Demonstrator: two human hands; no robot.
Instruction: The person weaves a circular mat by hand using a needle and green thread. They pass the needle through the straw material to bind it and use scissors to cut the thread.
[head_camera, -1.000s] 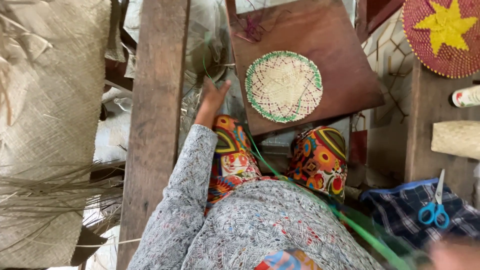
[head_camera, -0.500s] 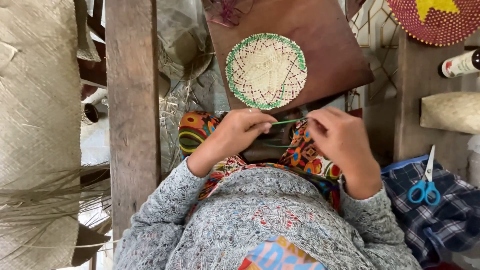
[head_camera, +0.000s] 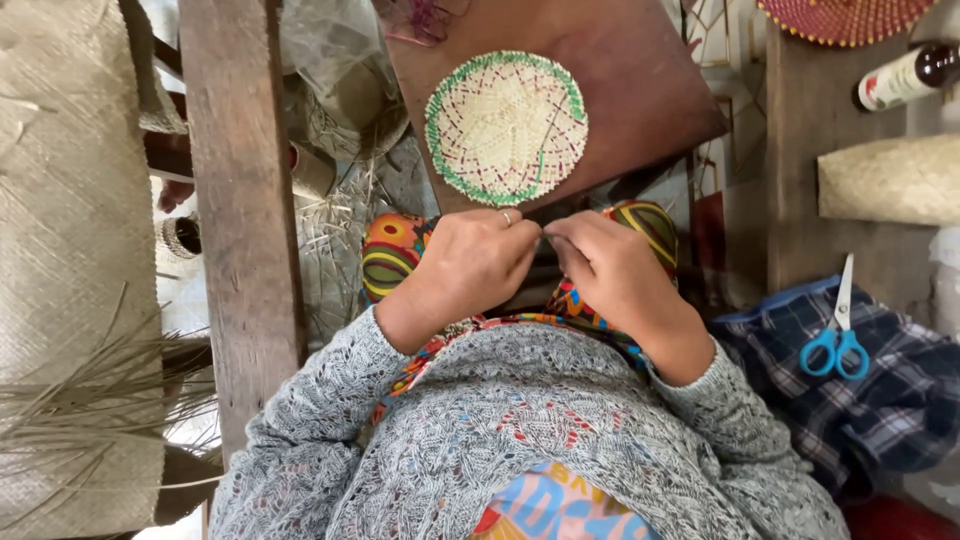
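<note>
Right, I see the left hand (head_camera: 478, 262) and the right hand (head_camera: 610, 270) pinched together fingertip to fingertip, but I cannot tell what they grasp; anything between them is too thin to make out. Just beyond the pinch lies the round woven mat (head_camera: 506, 127), green-edged, flat on the brown board (head_camera: 640, 90) over the patterned lap. My worry: that board looks tilted, so a knee shift could slide the mat away. Off to the right of the grip, the blue scissors (head_camera: 836, 340) rest on checked cloth (head_camera: 880, 390), where a sleeve could catch them.
</note>
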